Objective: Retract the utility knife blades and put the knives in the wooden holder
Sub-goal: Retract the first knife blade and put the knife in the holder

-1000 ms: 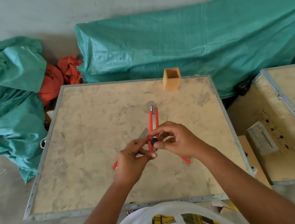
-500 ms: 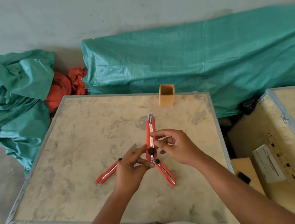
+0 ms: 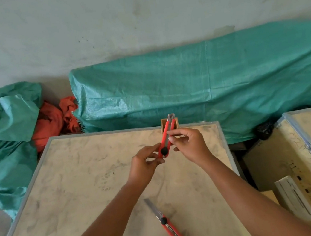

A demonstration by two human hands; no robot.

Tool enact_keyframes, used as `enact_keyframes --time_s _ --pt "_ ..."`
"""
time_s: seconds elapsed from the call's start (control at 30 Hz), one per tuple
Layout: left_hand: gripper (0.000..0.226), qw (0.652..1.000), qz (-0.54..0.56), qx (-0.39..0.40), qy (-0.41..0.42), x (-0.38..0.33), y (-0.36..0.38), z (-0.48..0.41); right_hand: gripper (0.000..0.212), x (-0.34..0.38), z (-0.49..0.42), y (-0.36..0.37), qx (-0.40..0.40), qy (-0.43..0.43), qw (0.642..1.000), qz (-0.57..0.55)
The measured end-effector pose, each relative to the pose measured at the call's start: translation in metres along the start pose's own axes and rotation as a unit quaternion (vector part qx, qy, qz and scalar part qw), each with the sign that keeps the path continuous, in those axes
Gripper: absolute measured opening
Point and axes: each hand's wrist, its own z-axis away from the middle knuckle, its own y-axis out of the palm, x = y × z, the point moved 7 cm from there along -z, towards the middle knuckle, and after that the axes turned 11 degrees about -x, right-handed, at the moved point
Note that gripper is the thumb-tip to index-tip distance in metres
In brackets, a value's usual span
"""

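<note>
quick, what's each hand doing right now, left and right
Left hand: closed, pinching the lower end of the red utility knife.
Right hand: closed, fingers gripping the same knife partway up its body.

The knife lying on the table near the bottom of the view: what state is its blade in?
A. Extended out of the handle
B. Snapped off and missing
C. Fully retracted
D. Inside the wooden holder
A: the lying knife shows a long grey blade sticking out past its black knob, flat on the table.
</note>
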Motion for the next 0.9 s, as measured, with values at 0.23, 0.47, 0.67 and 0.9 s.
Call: enact_keyframes --time_s 0.23,0.47,0.67,0.9 --pt "0.051 0.998 -0.037 0.045 -0.020 0.025 0.057 -0.111 0.019 -0.036 -0.104 0.004 -0.073 -0.044 0.994 0.071" --pt "0.093 0.979 -0.163 0.120 -0.032 0.059 0.104 -0.166 0.019 -0.084 -0.153 0.012 -0.118 -0.082 0.981 0.134" --pt "0.120 0.968 -0.150 0.176 -0.096 0.079 0.123 -0.175 0.022 -0.110 -0.152 0.026 -0.110 -0.137 0.963 0.206" --pt "0.119 0.967 -0.159 0.165 -0.108 0.092 0.114 -0.180 0.022 -0.115 -0.140 0.035 -0.138 -0.154 0.963 0.174"
